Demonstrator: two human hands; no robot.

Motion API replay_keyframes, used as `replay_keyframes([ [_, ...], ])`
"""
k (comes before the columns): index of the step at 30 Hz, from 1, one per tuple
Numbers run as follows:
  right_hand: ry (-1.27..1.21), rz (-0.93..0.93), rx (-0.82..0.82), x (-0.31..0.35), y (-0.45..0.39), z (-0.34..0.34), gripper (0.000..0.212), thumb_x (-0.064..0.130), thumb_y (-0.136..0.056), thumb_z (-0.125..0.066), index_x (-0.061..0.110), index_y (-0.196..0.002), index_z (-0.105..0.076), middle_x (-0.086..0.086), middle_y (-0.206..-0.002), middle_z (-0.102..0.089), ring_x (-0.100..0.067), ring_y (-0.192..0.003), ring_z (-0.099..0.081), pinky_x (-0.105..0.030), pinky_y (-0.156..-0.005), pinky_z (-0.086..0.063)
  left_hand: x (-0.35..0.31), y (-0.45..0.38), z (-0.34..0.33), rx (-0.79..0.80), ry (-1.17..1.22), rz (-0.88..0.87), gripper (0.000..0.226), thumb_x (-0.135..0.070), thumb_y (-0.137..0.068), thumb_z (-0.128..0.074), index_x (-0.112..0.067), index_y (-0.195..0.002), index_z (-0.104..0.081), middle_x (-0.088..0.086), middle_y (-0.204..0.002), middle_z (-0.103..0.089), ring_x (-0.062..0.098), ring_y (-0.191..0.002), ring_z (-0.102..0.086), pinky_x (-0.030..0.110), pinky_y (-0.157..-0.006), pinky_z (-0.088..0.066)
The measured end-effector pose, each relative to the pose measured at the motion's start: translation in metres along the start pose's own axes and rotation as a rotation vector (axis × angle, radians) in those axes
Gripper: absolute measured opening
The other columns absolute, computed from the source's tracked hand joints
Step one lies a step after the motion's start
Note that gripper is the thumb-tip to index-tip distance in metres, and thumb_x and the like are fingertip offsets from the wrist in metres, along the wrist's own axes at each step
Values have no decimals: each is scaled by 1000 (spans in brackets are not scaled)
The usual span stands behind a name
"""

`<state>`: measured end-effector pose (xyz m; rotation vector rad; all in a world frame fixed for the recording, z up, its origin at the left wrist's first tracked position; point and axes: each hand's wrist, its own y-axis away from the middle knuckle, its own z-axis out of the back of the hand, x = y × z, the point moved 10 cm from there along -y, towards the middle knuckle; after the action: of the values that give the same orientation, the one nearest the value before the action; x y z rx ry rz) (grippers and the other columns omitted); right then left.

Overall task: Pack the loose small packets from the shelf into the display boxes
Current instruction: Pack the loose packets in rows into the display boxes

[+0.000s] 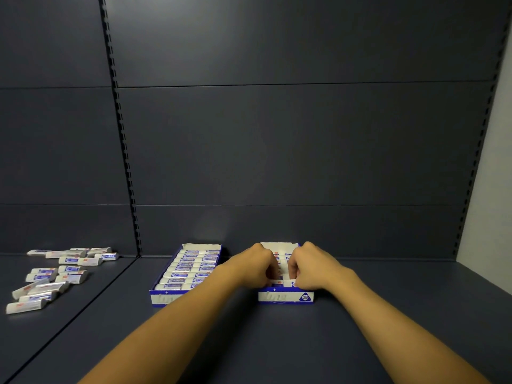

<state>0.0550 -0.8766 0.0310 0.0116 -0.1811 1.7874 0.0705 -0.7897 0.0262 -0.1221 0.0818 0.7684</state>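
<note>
Left hand (259, 266): over the left half of the right display box (285, 296), knuckles up, fingers curled down into the box onto the packets there; grip looks clenched on a packet but fingertips are hidden, so exact hold can't be told.
Right hand (310, 268): over the right half of the same box, fingers curled inward and down, thumb side facing the left hand; grip also appears clenched on a packet, contact pt hidden by the hand itself.
Hands, relation: close together, nearly touching, both forearms coming up from the bottom of the view.
Right display box: blue & white, open top, front panel w/ a "2B" mark; sits on the shelf (388, 314) near the back wall; white packets w/ red and blue print show between and behind the hands.
Left display box (163, 296): same blue/white type, just beside the right one w/ a gap between; filled w/ a neat row of packets (191, 268) lying crosswise, front to back; left forearm crosses in front of its right front corner.
Loose packets (58, 275): scattered on the next shelf section far left, well apart from both boxes; some in a cluster by the back wall, others lower down, lying at mixed angles, a few overlapping.
Back wall (277, 148): dark panels w/ slotted uprights.
</note>
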Motion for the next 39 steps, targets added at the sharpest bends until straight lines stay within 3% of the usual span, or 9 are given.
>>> replay_keyframes([
  [6,34,27,41,1,-6,-4,15,8,-76,-71,21,-83,-76,6,-86,-65,-15,-73,-64,-29,-66,-61,-1,-1,-2,2,-34,10,26,-17,-93,-71,-11,-118,-72,6,-119,-71,19,-107,-66,31,-94,-53],
  [12,-9,57,60,-1,-2,-2,14,15,-81,-79,23,-92,-75,15,-80,-56,-10,-76,-62,-24,-63,-54,-6,-2,4,37,-70,7,28,-18,-95,-68,-11,-121,-72,6,-121,-70,19,-109,-65,32,-95,-55],
  [16,-119,55,13,-7,3,10,25,18,-80,-81,23,-104,-75,12,-85,-64,-7,-80,-66,-29,-77,-60,-4,3,23,-52,-86,49,29,-13,-95,-64,-12,-124,-71,6,-121,-70,20,-106,-65,32,-93,-55],
  [20,-160,115,-76,3,1,35,19,20,-88,-74,24,-107,-74,9,-91,-67,-8,-81,-66,-29,-76,-60,4,20,47,-137,-47,131,28,-12,-94,-62,-15,-120,-72,3,-121,-70,17,-107,-66,33,-94,-56],
  [24,-171,209,-100,32,0,45,14,23,-89,-71,26,-103,-76,9,-92,-68,-9,-83,-65,-34,-77,-61,18,46,62,-163,-65,239,23,-19,-94,-63,-15,-113,-75,3,-112,-73,18,-98,-67,38,-91,-57],
  [33,-150,400,-28,118,-5,24,21,27,-88,-71,28,-108,-73,9,-95,-64,-10,-86,-64,-30,-77,-56,49,134,74,-204,-86,477,24,-15,-93,-59,-14,-108,-77,6,-109,-74,24,-94,-67,42,-87,-58],
  [39,-134,504,-1,183,-1,17,23,28,-86,-70,29,-109,-74,5,-99,-67,-13,-92,-63,-36,-86,-57,74,207,75,-203,-78,603,22,-13,-90,-61,-16,-103,-79,3,-102,-76,21,-90,-70,40,-85,-59],
])
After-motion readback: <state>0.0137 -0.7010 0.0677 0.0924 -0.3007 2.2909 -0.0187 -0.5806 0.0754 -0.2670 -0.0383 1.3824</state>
